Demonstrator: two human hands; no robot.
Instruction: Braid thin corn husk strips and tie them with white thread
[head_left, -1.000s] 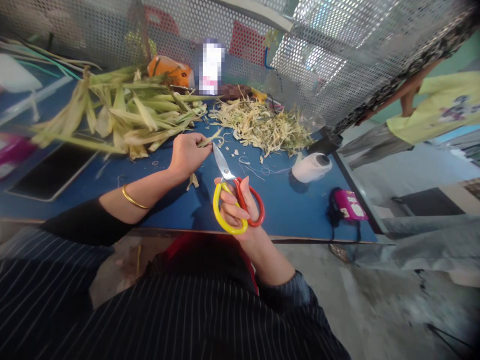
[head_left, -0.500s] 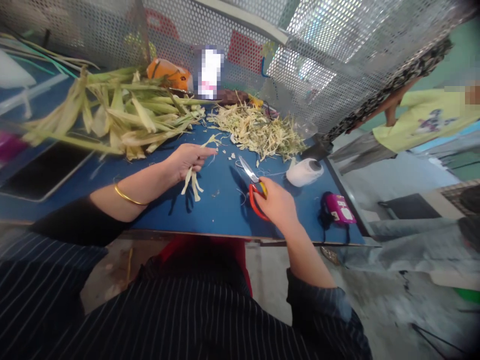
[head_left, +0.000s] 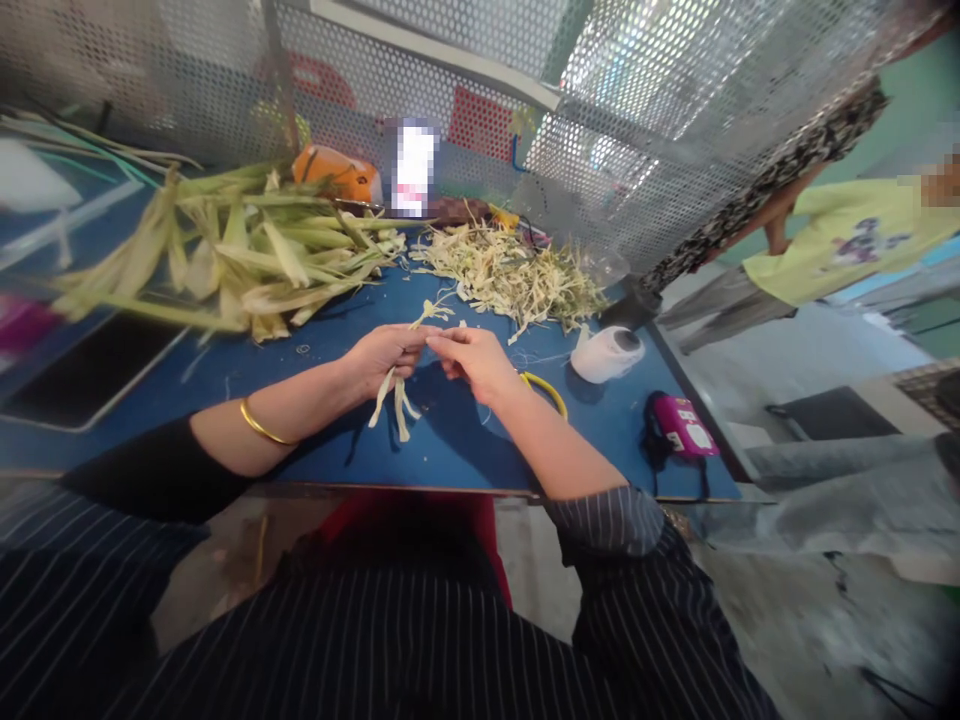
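My left hand (head_left: 386, 358) is closed around a small bundle of pale corn husk strips (head_left: 403, 412), with ends hanging below the fist and a frayed tuft sticking out above. Against it, the fingertips of my right hand (head_left: 476, 362) pinch together beside my left thumb; what they hold, if anything, is too small to make out. The scissors lie on the blue table, mostly hidden behind my right wrist, with a yellow handle loop (head_left: 551, 392) showing. A spool of white thread (head_left: 606, 354) stands to the right, a loose strand trailing from it toward my hands.
Long corn husks (head_left: 247, 250) are heaped at the back left. Shredded husk strips (head_left: 517, 268) form a pile behind my hands. A dark tablet-like slab (head_left: 94, 368) lies left, a magenta box (head_left: 684, 425) right. Perforated metal mesh (head_left: 480, 60) borders the back. Beyond the table stands a person in yellow (head_left: 862, 240).
My right hand has let go of the scissors, now lying on the table, and moved left to meet my left hand. The left hand keeps its grip on the husk strips.
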